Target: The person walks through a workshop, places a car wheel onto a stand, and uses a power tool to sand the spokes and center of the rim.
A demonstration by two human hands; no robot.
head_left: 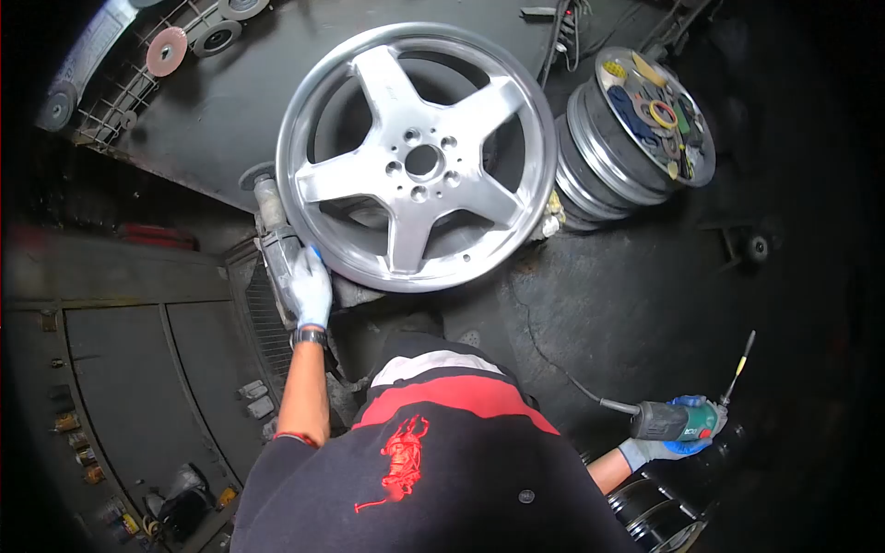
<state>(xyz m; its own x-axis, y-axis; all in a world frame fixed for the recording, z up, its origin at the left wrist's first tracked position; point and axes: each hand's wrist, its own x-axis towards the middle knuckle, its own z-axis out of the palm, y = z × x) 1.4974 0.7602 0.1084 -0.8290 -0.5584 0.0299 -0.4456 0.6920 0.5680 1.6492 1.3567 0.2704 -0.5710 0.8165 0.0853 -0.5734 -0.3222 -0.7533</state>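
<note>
A silver five-spoke wheel rim (406, 230) lies face up in front of me. At its left edge, my left hand (311, 281) in a pale glove with blue fingertips is closed on the body of a grey angle grinder (281, 249), whose round disc (255, 175) sits beside the rim. Low on the right, away from the rim, my right hand (668, 449), also gloved, is wrapped round a green-and-black corded power tool (678, 420). A long thin rod (740, 367) with a yellow band sticks up from its head.
Stacked rims (604, 152) stand at the right, the top one holding tape rolls and small items. A power cord (562, 373) crosses the floor to the right-hand tool. A wire rack (120, 101) with discs is at upper left; dark rims (650, 507) lie at lower right.
</note>
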